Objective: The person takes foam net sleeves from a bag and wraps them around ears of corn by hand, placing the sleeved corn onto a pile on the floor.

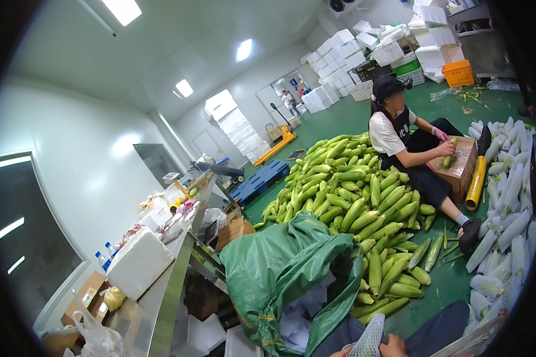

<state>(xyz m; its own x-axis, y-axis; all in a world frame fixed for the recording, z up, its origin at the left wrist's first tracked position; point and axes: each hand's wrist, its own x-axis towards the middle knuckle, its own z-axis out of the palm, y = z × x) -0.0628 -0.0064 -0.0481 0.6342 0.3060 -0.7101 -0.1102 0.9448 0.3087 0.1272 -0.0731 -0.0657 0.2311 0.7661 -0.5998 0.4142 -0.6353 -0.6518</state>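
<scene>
Low in the view, a white foam net sleeve [370, 334] stands between my two hands above my lap. The fingers of my right hand [393, 346] close on its right edge. Only a sliver of my left hand [341, 352] shows at the picture's bottom edge, against the sleeve's left side. Whether an ear of corn is inside the sleeve cannot be made out. Just beyond lies a big heap of green corn ears in husk [357, 209]. An open green woven sack [286, 263] to the left holds crumpled white material [297, 323].
Net-sleeved corn ears [502, 241] pile up at right. A co-worker [395, 129] sits behind the heap, holding a corn ear over a cardboard box [459, 163] beside a yellow roll [476, 183]. A metal-edged table [172, 285] runs along the left, bearing a white foam box [138, 263].
</scene>
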